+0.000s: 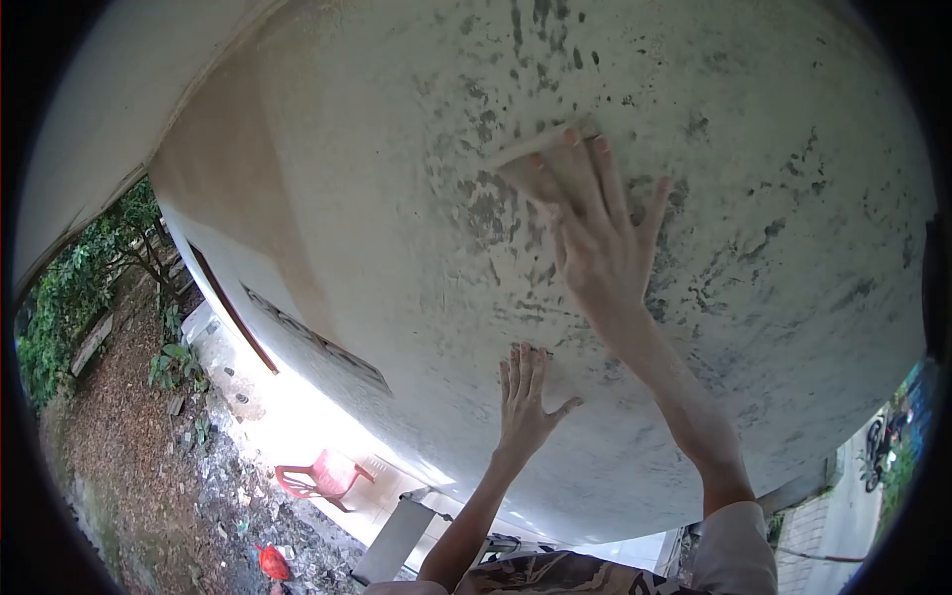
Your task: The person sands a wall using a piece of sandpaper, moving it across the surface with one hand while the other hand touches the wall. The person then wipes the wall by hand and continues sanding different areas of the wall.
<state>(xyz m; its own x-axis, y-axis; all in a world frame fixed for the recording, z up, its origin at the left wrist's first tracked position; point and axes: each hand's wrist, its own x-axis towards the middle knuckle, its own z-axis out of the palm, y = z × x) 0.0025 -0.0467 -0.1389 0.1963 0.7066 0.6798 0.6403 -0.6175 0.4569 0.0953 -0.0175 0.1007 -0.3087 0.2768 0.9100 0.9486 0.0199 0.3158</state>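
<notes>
There are two hands (607, 260) (526, 416), one sheet (523, 174), one chair (332, 474).

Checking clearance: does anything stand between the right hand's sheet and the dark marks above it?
Nothing visible does; only wall lies between the sheet and dark marks. The left hand is lower, off that path.

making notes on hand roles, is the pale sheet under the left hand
No, the pale sheet is under the right hand, while the left hand lies apart, lower on the wall.

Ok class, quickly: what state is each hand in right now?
Left hand: open, laid against the wall, no held object visible.
Right hand: open, fingers spread, pressing a pale sheet against the wall.
</notes>
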